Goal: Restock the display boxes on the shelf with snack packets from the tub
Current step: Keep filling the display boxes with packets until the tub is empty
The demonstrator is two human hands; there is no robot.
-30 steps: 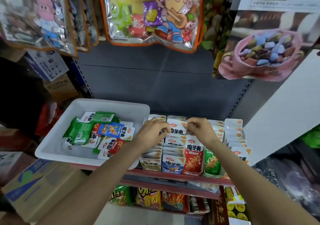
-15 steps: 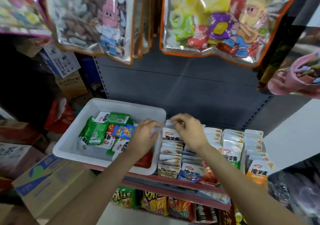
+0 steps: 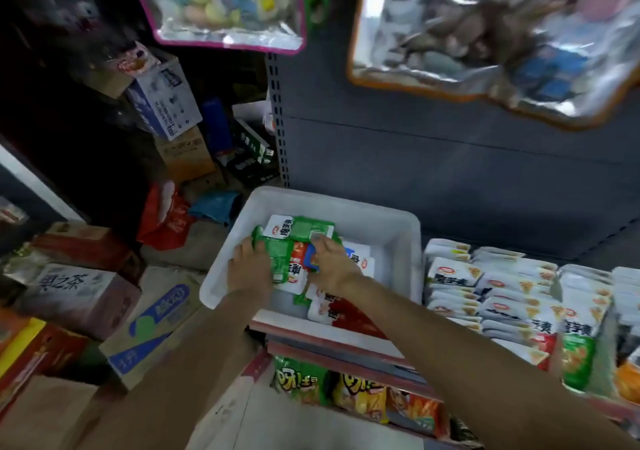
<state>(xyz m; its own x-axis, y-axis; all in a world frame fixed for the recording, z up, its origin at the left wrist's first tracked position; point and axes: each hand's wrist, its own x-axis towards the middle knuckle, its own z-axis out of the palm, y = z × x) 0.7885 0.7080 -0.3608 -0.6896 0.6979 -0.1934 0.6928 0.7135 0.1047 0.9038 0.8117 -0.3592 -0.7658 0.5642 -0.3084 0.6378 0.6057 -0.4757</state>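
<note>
Shelf [image 3: 346,352] at lower centre carries the white tub [image 3: 391,241] at centre and, just beside it at centre right, the display boxes [image 3: 519,297], packed with upright rows; the snack packets [image 3: 298,238] lie in a loose heap inside the tub; both hands work within it. Left hand [image 3: 251,269] rests on the green packets at the heap's left edge, its grip lightly curled over them; right hand [image 3: 332,266] pinches a blue-edged packet near the heap's middle. Judgement: gather one flavour at a time, square the edges, then lift the stack toward the matching row.
</note>
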